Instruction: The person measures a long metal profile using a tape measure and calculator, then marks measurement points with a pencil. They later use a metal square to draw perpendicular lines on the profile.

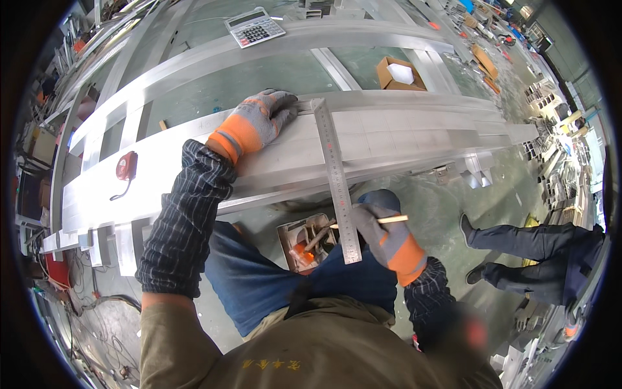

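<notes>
Several long silver metal bars [259, 149] lie side by side across the frame in front of me. A metal try square [335, 168] rests over them, its long marked blade reaching past their near edge toward my lap. At the bars' far edge, my left hand [256, 123], in a grey and orange glove, has its fingers closed round the end of the square's short arm. My right hand [392, 243], gloved alike, is beside the blade's near end. It holds a pencil [392, 219], which lies crosswise and passes partly behind the blade.
A red tape measure [126, 166] lies on the bars at left. On the frame's far rail sits a calculator [254, 27]. Below the bars is a tool box [285, 243]; a cardboard box [400, 74] stands beyond them. Another person's legs [525, 253] are at right.
</notes>
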`<state>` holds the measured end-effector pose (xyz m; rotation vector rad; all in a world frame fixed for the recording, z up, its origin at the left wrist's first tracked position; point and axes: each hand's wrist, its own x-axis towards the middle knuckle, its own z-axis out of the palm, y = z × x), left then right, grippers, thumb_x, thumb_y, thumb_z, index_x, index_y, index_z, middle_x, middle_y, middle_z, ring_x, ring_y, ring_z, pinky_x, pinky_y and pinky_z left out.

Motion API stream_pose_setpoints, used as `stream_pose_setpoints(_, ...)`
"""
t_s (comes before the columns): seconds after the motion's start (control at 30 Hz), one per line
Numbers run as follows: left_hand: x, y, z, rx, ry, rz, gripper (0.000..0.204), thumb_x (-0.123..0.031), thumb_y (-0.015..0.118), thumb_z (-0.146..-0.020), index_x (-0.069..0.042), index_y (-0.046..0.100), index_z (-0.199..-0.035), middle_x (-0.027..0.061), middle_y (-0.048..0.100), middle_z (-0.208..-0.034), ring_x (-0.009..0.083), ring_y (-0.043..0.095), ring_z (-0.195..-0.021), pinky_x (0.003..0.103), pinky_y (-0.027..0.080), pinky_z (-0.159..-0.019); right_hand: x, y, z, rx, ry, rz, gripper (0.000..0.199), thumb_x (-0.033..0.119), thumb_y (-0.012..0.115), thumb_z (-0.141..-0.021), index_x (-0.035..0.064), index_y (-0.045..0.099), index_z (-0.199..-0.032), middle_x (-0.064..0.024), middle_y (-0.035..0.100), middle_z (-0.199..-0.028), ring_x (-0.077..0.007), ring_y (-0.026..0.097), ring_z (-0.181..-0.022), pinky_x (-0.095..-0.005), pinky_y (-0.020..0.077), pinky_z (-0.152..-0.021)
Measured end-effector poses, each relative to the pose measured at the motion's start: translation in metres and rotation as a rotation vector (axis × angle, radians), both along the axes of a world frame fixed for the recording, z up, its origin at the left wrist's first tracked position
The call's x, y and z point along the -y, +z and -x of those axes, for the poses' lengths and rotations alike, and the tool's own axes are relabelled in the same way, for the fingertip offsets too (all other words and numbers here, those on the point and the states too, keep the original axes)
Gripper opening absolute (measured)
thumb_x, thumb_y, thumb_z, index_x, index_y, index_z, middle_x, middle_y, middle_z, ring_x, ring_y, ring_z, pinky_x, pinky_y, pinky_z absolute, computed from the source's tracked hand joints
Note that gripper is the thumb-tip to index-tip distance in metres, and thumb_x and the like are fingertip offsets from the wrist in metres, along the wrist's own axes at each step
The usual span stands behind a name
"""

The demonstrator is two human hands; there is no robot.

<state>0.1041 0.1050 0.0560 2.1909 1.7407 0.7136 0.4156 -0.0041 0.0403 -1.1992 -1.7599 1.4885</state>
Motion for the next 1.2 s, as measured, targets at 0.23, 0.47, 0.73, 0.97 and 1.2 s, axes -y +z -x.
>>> stream_pose_setpoints(0.23, 0.017, 0.001, 0.043, 0.100, -0.008, 0.016, 0.032, -0.018, 0.063, -0.098, -0.002, 0.066, -0.125, 0.0197, 0.069, -0.119, 0.0364, 0.066, -0.109, 0.040, 0.052, -0.097, 0.015, -0.019, 0.041, -0.146, -0.002, 0.097, 0.023, 0.012, 0.058, -0.101, -0.0071, 0.066, -0.110, -0.0079, 0.069, -0.092, -0.0104, 0.061, -0.085, -0.0277, 0.0518, -0.078)
stream_pose_setpoints(0.47, 0.022, -0.005, 0.047, -0.037, 0.044, 0.073, 0.045, -0.040, 0.064, -0.098, -0.007, 0.066, -0.129, 0.0191, 0.067, -0.119, 0.0387, 0.066, -0.106, 0.042, 0.053, -0.095, 0.013, -0.020, 0.044, -0.046, 0.025, 0.048, 0.022, 0.012, 0.060, -0.100, -0.0064, 0.067, -0.108, -0.0061, 0.068, -0.089, -0.0089, 0.060, -0.083, -0.0263, 0.0508, -0.075)
stream_pose_setpoints(0.73, 0.022, -0.008, 0.043, -0.003, -0.013, -0.029, 0.038, -0.027, 0.066, -0.098, 0.000, 0.067, -0.125, 0.0235, 0.069, -0.112, 0.0387, 0.068, -0.098, 0.041, 0.056, -0.088, 0.018, -0.025, 0.035, -0.109, -0.044, 0.090, 0.020, 0.010, 0.062, -0.099, -0.0070, 0.067, -0.108, -0.0050, 0.068, -0.091, -0.0076, 0.059, -0.085, -0.0245, 0.0497, -0.075)
stream_pose_setpoints(0.97, 0.021, -0.006, 0.041, -0.004, -0.016, -0.018, 0.039, -0.027, 0.065, -0.098, -0.001, 0.066, -0.128, 0.0236, 0.068, -0.109, 0.0390, 0.067, -0.095, 0.042, 0.055, -0.087, 0.016, -0.026, 0.034, -0.127, -0.049, 0.088, 0.021, 0.012, 0.060, -0.099, -0.0064, 0.067, -0.107, -0.0060, 0.069, -0.093, -0.0102, 0.061, -0.085, -0.0269, 0.0505, -0.076)
stream_pose_setpoints(1.2, 0.024, -0.002, 0.038, -0.062, 0.007, 0.009, 0.043, -0.029, 0.063, -0.100, -0.003, 0.063, -0.133, 0.0230, 0.068, -0.110, 0.0378, 0.066, -0.099, 0.043, 0.055, -0.090, 0.013, -0.013, 0.033, -0.054, -0.020, 0.014, 0.020, 0.012, 0.060, -0.099, -0.0048, 0.068, -0.107, -0.0075, 0.069, -0.088, -0.0120, 0.062, -0.082, -0.0273, 0.0507, -0.074)
